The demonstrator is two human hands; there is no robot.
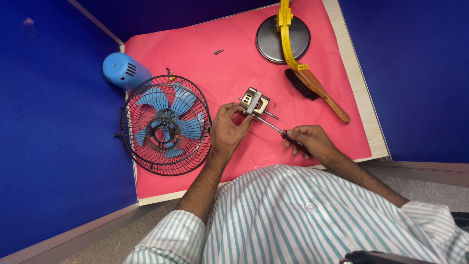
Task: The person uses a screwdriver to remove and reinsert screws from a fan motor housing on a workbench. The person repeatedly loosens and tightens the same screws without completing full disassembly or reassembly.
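Left hand pinches the small metal motor on the pink mat, right of the fan cage. We judge it heavy, stiff, best gripped by its frame. Our right hand is closed on the screwdriver, tip at the motor.

Fan cage crowds the left hand; brush and round base block beyond; bare pink mat between lies open.
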